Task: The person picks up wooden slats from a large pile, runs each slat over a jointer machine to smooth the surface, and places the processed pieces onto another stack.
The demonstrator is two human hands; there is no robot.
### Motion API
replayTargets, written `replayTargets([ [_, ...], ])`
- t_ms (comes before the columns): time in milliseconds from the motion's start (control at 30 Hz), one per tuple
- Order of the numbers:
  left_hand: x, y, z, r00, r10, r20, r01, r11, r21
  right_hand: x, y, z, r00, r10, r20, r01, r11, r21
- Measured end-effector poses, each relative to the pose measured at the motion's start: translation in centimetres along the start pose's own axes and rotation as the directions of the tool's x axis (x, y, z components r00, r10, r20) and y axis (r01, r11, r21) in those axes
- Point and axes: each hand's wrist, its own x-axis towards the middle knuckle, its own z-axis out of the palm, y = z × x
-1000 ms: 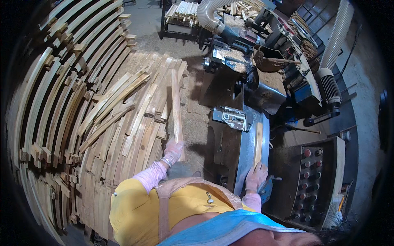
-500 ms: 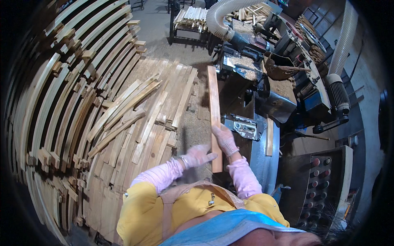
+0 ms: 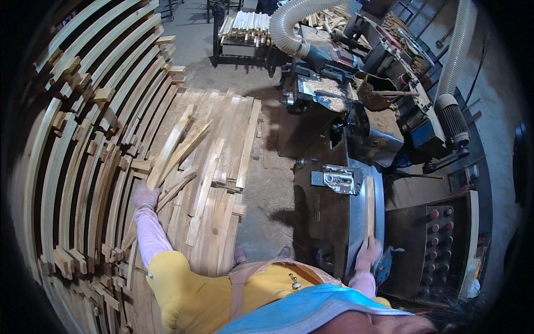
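Moved left hand (image 3: 146, 196) well over to the left since half a second ago, from beside the long board to the left edge of the pile (image 3: 214, 222). Moved right hand (image 3: 369, 254) off that same board and over to the near end of the strip (image 3: 370, 206). Have also turned the loose board (image 3: 171, 143), parting its far end from that of the second board (image 3: 192, 142). With left hand, now hold the loose board by its near end, fingers clamped on it. Can see the second board slanting just beside it, and the short board (image 3: 178, 189) lower down, all on top of the pile's left half. With right hand, touch the strip; can't tell whether fingers clamped around it or only laid on it. Find the strip lying lengthwise on the metal tabletop (image 3: 357, 222), nearer its right edge than its left. Note the bracket (image 3: 342, 179) at the tabletop's left edge, near the strip's far end, and the knob panel (image 3: 409, 239) beyond the right edge. Past the tabletop's far end, can see the machine (image 3: 286, 133) with sawdust (image 3: 328, 89) on top and the ribbed hose (image 3: 286, 28) behind. Between pile and machine, see bare floor (image 3: 264, 197) and two shoes (image 3: 240, 254); farther left, tall stacks (image 3: 40, 150) of timber.
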Motion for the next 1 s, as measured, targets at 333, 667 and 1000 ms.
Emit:
replayTargets([
  [333,-5.7,3.0,1.9,0.967,0.09,-0.24,-0.234,0.69,-0.685,19.7,-20.3,7.5,0.96,-0.16,-0.231,0.259,0.823,0.506],
  [667,-26.5,23.3,2.2,0.308,0.902,0.302,-0.615,0.431,-0.661,5.1,-39.6,-1.2,0.555,-0.609,0.566,-0.433,0.369,0.822],
  [1000,-8.8,15.1,5.5,0.942,0.011,-0.335,-0.081,0.977,-0.196,3.0,-5.8,-3.7,0.986,-0.133,0.104,0.149,0.975,-0.165],
])
